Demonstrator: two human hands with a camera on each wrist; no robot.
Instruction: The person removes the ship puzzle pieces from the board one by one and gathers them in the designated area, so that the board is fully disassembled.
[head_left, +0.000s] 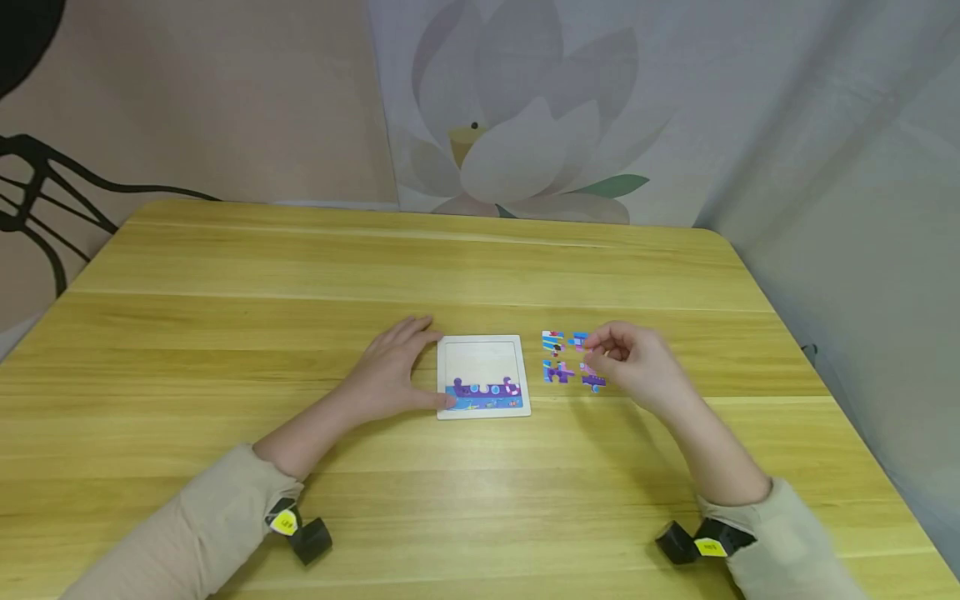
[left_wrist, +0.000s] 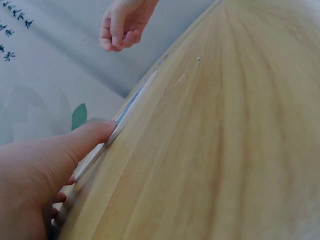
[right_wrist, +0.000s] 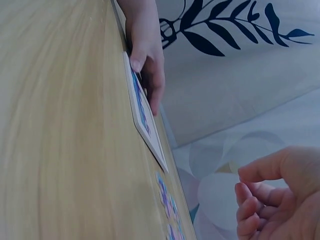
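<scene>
A white square puzzle tray [head_left: 480, 358] lies on the table, its lower part filled with joined blue and purple jigsaw pieces [head_left: 487, 402]. My left hand [head_left: 390, 375] is spread at the tray's left side. Its thumb [left_wrist: 102, 131] rests on the lower left corner, while the fingers extend along the far left edge. Right of the tray lie several loose jigsaw pieces [head_left: 558, 372] in a small cluster. Above that cluster hovers my right hand [head_left: 630, 362], partly covering the right-hand pieces. The right wrist view shows its fingers [right_wrist: 265, 170] loosely bent, with nothing between thumb and fingertips.
The wooden table [head_left: 300, 267] reaches back to a wall hanging with a printed flower [head_left: 517, 125]. A black chair [head_left: 45, 183] stands beyond the left back corner. A grey curtain [head_left: 862, 208] hangs along the right side.
</scene>
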